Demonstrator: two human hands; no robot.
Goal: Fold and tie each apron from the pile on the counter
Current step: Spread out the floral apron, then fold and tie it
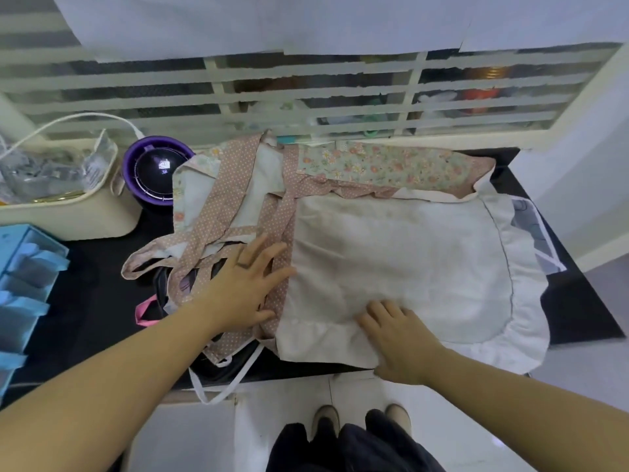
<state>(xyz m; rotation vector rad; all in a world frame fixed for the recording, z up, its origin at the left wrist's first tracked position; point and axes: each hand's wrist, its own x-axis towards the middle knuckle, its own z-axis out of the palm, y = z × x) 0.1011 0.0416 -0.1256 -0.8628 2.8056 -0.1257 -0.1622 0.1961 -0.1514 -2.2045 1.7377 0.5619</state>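
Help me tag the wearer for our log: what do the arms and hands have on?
No sleeves, gloves or watch in view. The left hand wears a dark ring on one finger; the right hand shows none.

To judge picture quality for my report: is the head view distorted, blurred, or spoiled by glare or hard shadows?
Head view: the wide lens bends the window bars and black counter; light soft and even, no hard shadows; one small glare spot on the purple bowl; frame slightly soft, apron print readable.
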